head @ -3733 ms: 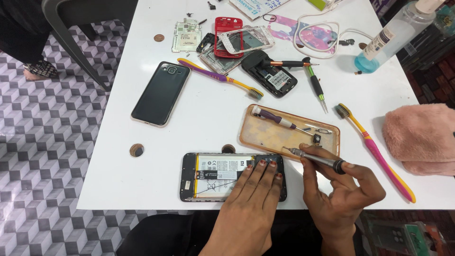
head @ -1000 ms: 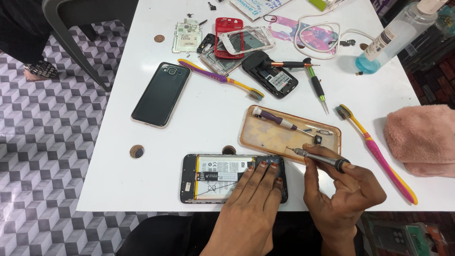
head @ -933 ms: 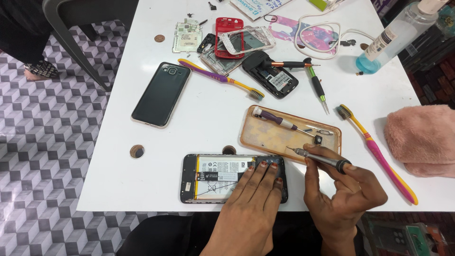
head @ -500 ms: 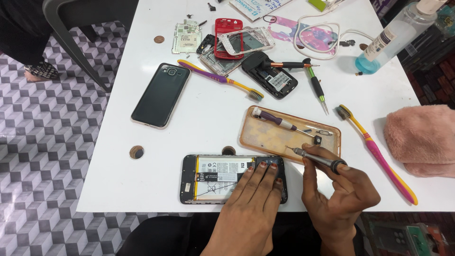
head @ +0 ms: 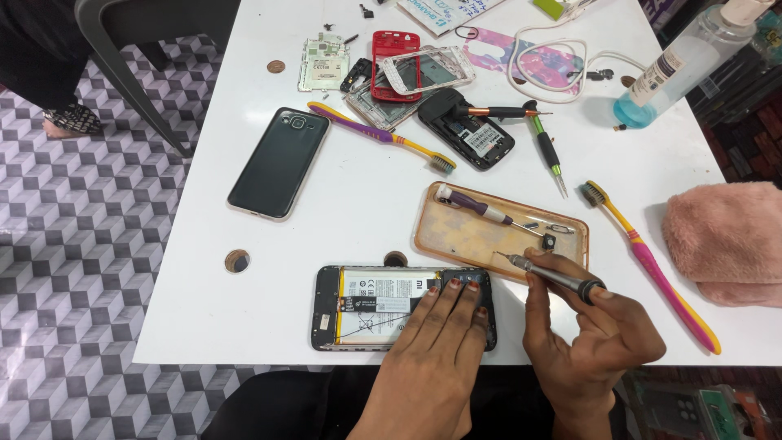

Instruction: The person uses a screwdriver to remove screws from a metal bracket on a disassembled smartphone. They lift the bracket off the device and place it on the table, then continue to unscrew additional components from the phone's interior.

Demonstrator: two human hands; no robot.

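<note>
An opened smartphone (head: 366,308) with its back off and battery showing lies near the front edge of the white table (head: 350,220). My left hand (head: 436,342) presses flat on its right half, fingers spread. My right hand (head: 590,334) grips a small grey screwdriver (head: 554,275), its tip pointing left just beyond the phone's top right corner, over the edge of a clear orange phone case (head: 497,230). The case holds a purple-handled screwdriver (head: 476,207) and small parts.
A dark phone (head: 278,161) lies face down at left. Two toothbrushes (head: 383,138) (head: 648,261), a black phone body (head: 468,130), a red phone frame (head: 397,65), a circuit board (head: 322,63), a liquid bottle (head: 672,69) and a pink cloth (head: 725,240) are spread around.
My right hand has shifted slightly with the screwdriver, its tip staying near the phone's top right corner. My left hand stays on the phone.
</note>
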